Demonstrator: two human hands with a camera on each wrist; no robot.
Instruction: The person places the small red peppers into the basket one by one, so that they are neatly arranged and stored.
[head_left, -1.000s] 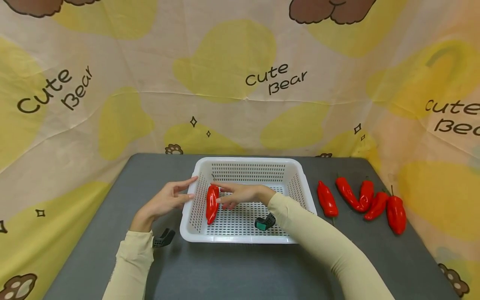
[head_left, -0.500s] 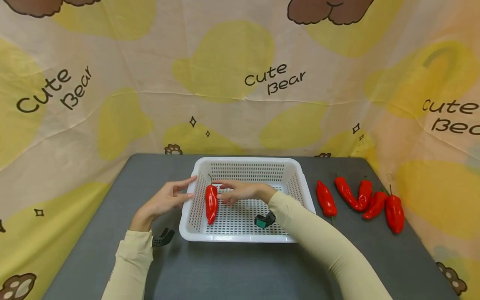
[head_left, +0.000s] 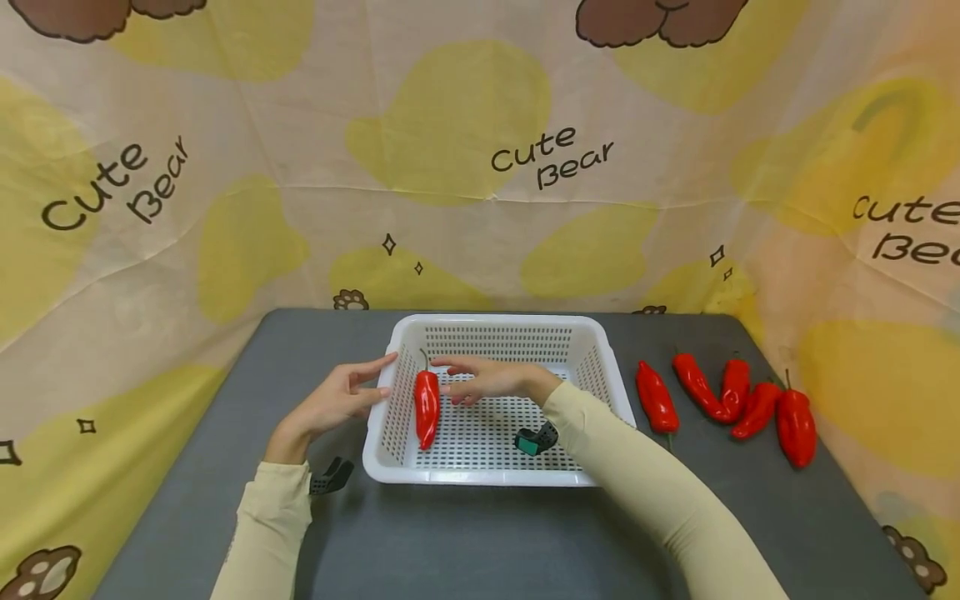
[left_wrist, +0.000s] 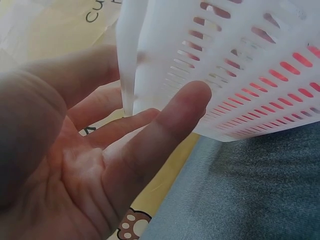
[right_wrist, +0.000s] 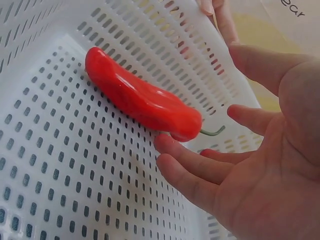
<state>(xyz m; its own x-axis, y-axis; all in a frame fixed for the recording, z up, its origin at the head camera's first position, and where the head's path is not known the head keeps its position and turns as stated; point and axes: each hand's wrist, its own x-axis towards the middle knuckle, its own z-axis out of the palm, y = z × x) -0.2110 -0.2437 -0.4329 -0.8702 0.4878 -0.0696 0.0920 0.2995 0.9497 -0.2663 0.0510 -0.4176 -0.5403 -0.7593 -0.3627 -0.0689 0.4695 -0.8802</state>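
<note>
**Six red peppers: one in the basket, five outside**

Clock face centred on the basket, 12 at its far side. One white slotted basket [head_left: 480, 477] on one grey worktop [head_left: 480, 542].

Inside: one red pepper [head_left: 427, 410], lying on the basket floor at 9 o'clock, close to the side wall. Green stem [right_wrist: 214, 131] points to 12, tip to 6. Its red shows through the wall slots in the left wrist view.

Outside: five peppers [head_left: 733, 390] on the worktop at 3 o'clock. One lies alone, nearest the basket; the other four are grouped farther out.

Two hands. Left hand [head_left: 333, 402] at 9 o'clock, fingers and thumb spread, tips at the basket rim. Right hand [head_left: 487, 382] over the basket floor, fingers loosely spread, pointing to 9, just beside the pepper; cannot tell whether a fingertip touches it.

Two pale sleeves [head_left: 645, 483]; two dark wrist devices [head_left: 332, 477]. Printed cloth [head_left: 450, 125] behind the worktop at 12, "Cute Bear" lettering visible three times in the head view.
</note>
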